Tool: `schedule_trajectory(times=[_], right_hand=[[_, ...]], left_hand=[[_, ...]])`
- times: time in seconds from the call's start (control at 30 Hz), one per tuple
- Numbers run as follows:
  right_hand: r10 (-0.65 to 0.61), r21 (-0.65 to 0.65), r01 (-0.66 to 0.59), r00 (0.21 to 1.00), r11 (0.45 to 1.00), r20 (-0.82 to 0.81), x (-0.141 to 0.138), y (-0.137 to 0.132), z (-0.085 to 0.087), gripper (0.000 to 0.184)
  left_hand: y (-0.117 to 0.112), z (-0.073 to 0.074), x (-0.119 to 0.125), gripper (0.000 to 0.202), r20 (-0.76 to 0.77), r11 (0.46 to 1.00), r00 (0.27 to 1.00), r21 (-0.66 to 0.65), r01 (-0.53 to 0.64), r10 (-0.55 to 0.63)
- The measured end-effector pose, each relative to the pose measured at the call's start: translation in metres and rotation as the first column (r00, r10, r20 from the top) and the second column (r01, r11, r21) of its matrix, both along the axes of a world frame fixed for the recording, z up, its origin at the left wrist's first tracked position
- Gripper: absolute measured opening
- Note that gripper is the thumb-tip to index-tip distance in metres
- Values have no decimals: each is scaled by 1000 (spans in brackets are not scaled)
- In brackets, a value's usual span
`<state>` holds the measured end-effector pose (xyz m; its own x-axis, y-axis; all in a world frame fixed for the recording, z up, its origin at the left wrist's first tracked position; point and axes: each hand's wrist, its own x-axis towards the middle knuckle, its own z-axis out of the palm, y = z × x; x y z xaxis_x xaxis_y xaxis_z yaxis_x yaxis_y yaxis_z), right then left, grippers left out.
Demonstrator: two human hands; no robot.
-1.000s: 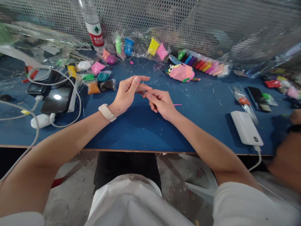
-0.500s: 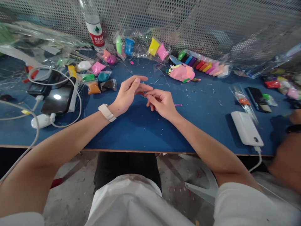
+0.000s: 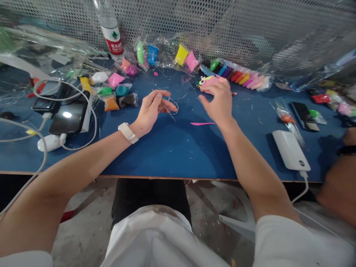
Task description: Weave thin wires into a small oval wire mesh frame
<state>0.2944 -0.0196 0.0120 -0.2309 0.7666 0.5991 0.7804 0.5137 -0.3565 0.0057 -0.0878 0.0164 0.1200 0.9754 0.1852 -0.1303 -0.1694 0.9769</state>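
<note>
A thin, pale wire-like loop [image 3: 177, 105] with loose ends is at the fingertips of my left hand [image 3: 148, 108]. The fingers are partly curled on it, and it may be wire or clear thread. My right hand [image 3: 219, 100] reaches over a pink clay figure [image 3: 204, 81] with a googly eye and a yellow-and-green head. Its thumb stands apart from its fingers, which overlap the figure's body and hide most of it; contact cannot be made out. Between my hands, nearer the front, lies a pink plastic clay knife [image 3: 201, 124].
Bagged clay pieces [image 3: 111, 104] lie at left and along the back, near a water bottle [image 3: 111, 37]. Phones and cables [image 3: 68, 116] occupy the left side. At right are a white power bank [image 3: 290, 150], a dark phone [image 3: 304, 116] and another person's arm [image 3: 340, 185].
My right hand has left my left hand's fingertips and moved right and back over the pink clay figure. The loop and the pink knife now show more fully. My left hand has barely moved.
</note>
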Motion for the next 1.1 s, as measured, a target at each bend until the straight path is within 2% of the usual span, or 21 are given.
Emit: schedule_trajectory(times=[0.07,0.17,0.33,0.43,0.6,0.83,1.03,1.1], right_hand=[[-90,32,88,994,996,61,20,17,-3,14],[-124,33,122,988,992,93,32,31,-9,20],[-23,-13,25,994,1000,104,31,37,-11,26],[-12,-16,14,994,1000,107,35,41,-10,27],[47,-46,-47,999,998,12,40,45,-10,25],[40,-94,-34,997,995,61,35,43,-6,31],[104,-83,-106,994,991,-36,36,46,-9,25],[95,-71,-96,995,993,-11,38,49,-12,24]], left_hand=[[-1,0,0,40,4,1000,1000,-15,11,-11],[-2,-1,1,42,20,999,999,-10,35,-34],[-2,-4,1,43,18,998,998,-1,57,-57],[-2,-5,1,42,5,997,998,-9,70,-70],[-2,-6,2,43,-16,996,996,-7,89,-89],[-2,-6,2,44,-13,995,995,-10,96,-96],[-1,-7,3,43,-9,996,996,-27,84,-85],[-1,-6,2,42,-6,995,996,-26,92,-92]])
